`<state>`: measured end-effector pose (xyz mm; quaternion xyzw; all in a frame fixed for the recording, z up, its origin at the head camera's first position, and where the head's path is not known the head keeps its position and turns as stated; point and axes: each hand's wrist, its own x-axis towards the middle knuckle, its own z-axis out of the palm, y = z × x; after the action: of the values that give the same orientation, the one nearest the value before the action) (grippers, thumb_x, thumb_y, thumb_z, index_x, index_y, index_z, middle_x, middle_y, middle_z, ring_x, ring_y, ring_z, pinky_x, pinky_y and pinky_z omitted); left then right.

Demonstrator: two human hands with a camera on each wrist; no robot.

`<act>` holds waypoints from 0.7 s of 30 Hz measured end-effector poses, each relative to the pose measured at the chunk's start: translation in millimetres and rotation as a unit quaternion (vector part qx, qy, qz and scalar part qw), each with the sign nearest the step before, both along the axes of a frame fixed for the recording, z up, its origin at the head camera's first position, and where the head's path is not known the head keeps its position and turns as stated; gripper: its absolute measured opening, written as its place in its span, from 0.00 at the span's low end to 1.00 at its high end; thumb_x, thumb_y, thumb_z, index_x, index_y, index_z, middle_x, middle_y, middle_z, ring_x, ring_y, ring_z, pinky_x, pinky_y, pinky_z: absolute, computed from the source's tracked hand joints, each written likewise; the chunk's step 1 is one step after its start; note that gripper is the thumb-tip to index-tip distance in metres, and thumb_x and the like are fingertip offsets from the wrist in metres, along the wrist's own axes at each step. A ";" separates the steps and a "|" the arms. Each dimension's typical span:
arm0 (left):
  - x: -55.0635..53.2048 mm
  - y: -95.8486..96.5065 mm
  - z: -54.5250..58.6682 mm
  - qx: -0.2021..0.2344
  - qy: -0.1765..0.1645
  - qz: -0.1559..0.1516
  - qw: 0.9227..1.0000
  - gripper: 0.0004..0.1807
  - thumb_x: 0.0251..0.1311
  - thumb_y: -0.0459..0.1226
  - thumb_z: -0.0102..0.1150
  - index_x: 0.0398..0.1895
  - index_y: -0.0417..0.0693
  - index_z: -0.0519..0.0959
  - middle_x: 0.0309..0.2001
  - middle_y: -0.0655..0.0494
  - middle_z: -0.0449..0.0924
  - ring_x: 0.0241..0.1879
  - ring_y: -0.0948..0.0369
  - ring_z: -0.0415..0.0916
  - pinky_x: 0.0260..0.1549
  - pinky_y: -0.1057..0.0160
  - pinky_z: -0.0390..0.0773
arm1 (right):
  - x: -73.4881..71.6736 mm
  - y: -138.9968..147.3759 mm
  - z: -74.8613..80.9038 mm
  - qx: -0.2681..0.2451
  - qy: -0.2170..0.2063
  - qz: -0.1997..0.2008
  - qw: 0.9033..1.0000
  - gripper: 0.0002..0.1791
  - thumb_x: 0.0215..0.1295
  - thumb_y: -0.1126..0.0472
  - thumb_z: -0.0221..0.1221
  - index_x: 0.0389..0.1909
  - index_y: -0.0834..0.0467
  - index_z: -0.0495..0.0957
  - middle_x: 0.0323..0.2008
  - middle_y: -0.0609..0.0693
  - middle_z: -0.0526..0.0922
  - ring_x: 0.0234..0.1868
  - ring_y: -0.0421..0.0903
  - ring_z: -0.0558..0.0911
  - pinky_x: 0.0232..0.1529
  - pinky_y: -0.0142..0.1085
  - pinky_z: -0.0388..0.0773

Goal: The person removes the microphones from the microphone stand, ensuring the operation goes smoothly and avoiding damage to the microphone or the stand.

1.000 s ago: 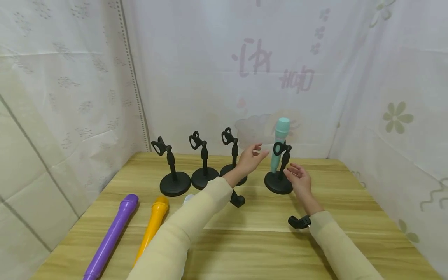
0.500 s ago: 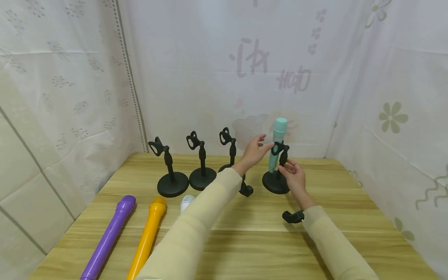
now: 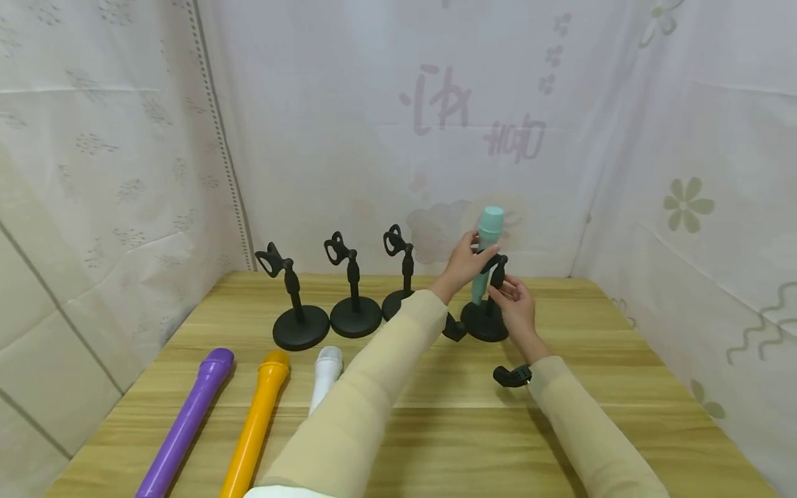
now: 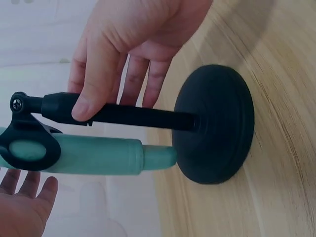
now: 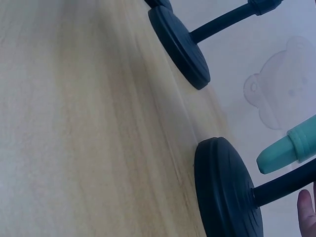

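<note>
A mint-green microphone [image 3: 491, 221] sits tilted in the clip of the rightmost black microphone stand [image 3: 484, 322]. Its narrow tail hangs above the round base, beside the post. My left hand [image 3: 462, 266] holds the microphone at the clip, thumb across the front and fingers on the left side. In the left wrist view, several fingertips of the left hand [image 4: 27, 202] show beside the clip [image 4: 29, 148]; the thumb is out of frame. My right hand [image 3: 515, 308] grips the post, with the thumb [image 4: 91, 94] on one side and the fingers behind.
Three more black stands, the left [image 3: 301, 326], middle [image 3: 355, 317] and right [image 3: 398, 301], line the table's back to the left. Purple [image 3: 187, 422], orange [image 3: 257, 422] and white [image 3: 326, 373] microphones lie in front; the left sleeve partly covers the white one. Curtains hang behind the wooden table [image 3: 448, 443].
My left hand has moved right from beside the stand onto the microphone at the clip. My right hand has closed in on the post. More of the white microphone shows.
</note>
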<state>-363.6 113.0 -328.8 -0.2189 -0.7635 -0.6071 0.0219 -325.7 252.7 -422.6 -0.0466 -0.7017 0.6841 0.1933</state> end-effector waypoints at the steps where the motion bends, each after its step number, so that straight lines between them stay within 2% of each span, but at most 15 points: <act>1: 0.4 1.7 0.4 0.001 -0.004 0.004 1.000 0.38 0.67 0.51 0.57 0.74 0.48 0.56 0.66 0.47 0.65 0.63 0.51 0.67 0.55 0.50 0.73 | -0.2 -0.1 0.6 -0.002 0.000 -0.001 1.000 0.27 0.65 0.62 0.64 0.63 0.59 0.69 0.54 0.59 0.76 0.56 0.53 0.75 0.59 0.45 0.71; 7: 0.5 9.1 1.4 0.019 -0.022 0.024 0.999 0.37 0.66 0.50 0.58 0.73 0.46 0.58 0.66 0.46 0.65 0.63 0.51 0.67 0.57 0.51 0.72 | -1.9 1.4 1.8 -0.016 -0.004 -0.008 1.000 0.28 0.64 0.57 0.65 0.63 0.56 0.69 0.53 0.56 0.76 0.54 0.48 0.77 0.55 0.40 0.75; 16: -0.5 12.6 3.4 0.041 -0.042 0.040 0.997 0.32 0.66 0.44 0.60 0.69 0.44 0.63 0.63 0.46 0.68 0.61 0.51 0.68 0.55 0.53 0.73 | -6.2 1.5 1.2 -0.033 0.000 -0.010 0.999 0.27 0.64 0.58 0.65 0.63 0.58 0.70 0.52 0.58 0.76 0.47 0.43 0.77 0.55 0.45 0.75; 21: -3.8 12.7 1.9 0.039 -0.043 0.042 0.997 0.29 0.68 0.42 0.58 0.69 0.44 0.64 0.63 0.46 0.69 0.61 0.52 0.69 0.54 0.54 0.74 | -7.9 -0.5 0.7 -0.024 -0.007 -0.010 1.000 0.27 0.65 0.57 0.64 0.63 0.58 0.70 0.52 0.59 0.77 0.48 0.44 0.78 0.54 0.44 0.75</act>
<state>-367.4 125.7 -326.9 -0.1589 -0.7483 -0.6437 0.0230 -333.6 252.2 -422.0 -0.0632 -0.6861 0.6982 0.1943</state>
